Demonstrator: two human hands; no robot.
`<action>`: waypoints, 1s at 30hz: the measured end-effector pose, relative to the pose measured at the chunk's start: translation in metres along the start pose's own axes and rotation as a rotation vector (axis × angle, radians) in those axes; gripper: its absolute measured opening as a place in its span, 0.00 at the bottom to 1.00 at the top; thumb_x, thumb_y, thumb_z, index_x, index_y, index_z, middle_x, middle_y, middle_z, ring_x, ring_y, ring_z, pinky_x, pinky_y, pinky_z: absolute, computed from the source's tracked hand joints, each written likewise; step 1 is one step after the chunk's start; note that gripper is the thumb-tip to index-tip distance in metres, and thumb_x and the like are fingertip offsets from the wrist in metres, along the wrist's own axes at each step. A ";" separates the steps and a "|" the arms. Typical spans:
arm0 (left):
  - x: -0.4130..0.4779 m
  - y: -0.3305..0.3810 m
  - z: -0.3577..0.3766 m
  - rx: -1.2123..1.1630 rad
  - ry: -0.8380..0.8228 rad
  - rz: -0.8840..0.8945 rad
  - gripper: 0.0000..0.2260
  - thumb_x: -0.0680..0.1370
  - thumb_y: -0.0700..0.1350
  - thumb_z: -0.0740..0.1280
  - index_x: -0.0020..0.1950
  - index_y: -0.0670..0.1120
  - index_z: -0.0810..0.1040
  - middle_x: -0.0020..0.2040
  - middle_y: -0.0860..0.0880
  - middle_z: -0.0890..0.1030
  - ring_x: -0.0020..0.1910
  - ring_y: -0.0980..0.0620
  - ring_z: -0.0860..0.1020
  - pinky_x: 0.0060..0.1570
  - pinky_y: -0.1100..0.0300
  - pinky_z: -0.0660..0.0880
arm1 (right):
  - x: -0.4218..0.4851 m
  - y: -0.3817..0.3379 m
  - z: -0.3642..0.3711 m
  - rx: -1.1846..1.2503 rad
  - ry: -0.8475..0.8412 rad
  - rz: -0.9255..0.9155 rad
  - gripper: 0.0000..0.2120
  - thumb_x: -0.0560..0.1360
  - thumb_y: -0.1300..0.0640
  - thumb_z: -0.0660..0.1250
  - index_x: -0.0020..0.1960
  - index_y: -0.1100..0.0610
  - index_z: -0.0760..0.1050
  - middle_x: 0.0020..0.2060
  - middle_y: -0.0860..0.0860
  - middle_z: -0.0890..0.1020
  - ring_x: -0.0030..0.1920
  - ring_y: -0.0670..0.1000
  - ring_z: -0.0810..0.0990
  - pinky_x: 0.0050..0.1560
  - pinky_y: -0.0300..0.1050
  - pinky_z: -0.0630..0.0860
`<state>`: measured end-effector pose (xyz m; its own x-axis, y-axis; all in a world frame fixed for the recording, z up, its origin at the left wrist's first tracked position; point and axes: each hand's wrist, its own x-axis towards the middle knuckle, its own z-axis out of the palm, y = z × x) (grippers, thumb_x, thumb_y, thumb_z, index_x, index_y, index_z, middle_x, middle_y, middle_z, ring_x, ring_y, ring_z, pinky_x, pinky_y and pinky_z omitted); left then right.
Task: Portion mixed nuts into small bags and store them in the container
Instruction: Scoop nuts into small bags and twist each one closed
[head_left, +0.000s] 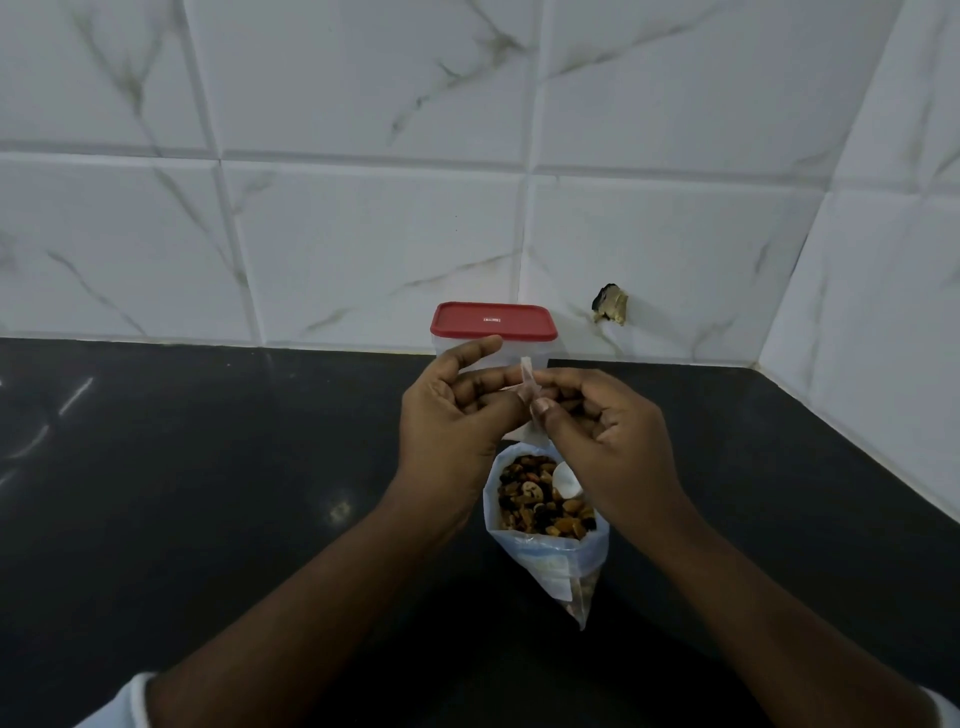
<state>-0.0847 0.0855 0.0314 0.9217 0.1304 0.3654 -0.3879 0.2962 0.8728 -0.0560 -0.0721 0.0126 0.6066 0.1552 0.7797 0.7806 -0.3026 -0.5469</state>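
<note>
White marbled tiles (363, 234) back a black worktop (208, 467), and against the far wall stands the container (493, 321), its red lid shut. Just above the middle of the worktop, the left hand (452, 410) and the right hand (597, 421) meet. Each pinches one edge of a small clear bag (529, 384) between thumb and fingertips.

The small bag hangs edge-on, its long axis roughly upright. Its top points up and slightly far, and its lower part is hidden behind the hands. Below them the big bag of mixed nuts (545, 551) sits with its mouth open upward and a white scoop (566, 480) resting inside.

I judge that the small bag is being worked open and no nuts are in it yet. Next, its two walls need parting so that one hand can hold the mouth wide while the other scoops.
</note>
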 end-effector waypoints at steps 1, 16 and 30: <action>0.000 -0.001 0.000 0.036 -0.002 0.022 0.20 0.77 0.31 0.73 0.65 0.45 0.78 0.51 0.42 0.88 0.51 0.44 0.87 0.48 0.55 0.83 | 0.000 0.000 0.000 0.002 0.002 0.002 0.12 0.79 0.66 0.71 0.62 0.60 0.82 0.49 0.49 0.86 0.50 0.46 0.86 0.50 0.40 0.83; -0.004 -0.011 -0.002 0.397 0.024 0.209 0.19 0.77 0.32 0.72 0.64 0.48 0.79 0.51 0.50 0.85 0.48 0.52 0.85 0.49 0.55 0.84 | 0.002 0.013 -0.004 -0.408 0.033 -0.080 0.08 0.77 0.66 0.69 0.52 0.59 0.85 0.46 0.49 0.79 0.48 0.48 0.76 0.43 0.40 0.74; -0.006 -0.010 0.000 0.564 -0.014 0.394 0.16 0.79 0.37 0.72 0.63 0.53 0.78 0.55 0.58 0.82 0.52 0.57 0.83 0.51 0.58 0.83 | 0.006 0.007 -0.015 -0.438 -0.063 -0.054 0.08 0.78 0.56 0.74 0.56 0.53 0.86 0.40 0.45 0.85 0.43 0.48 0.75 0.39 0.38 0.69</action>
<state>-0.0866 0.0814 0.0203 0.7138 0.1137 0.6911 -0.6358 -0.3088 0.7074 -0.0493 -0.0871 0.0177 0.5852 0.2343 0.7763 0.6821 -0.6600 -0.3149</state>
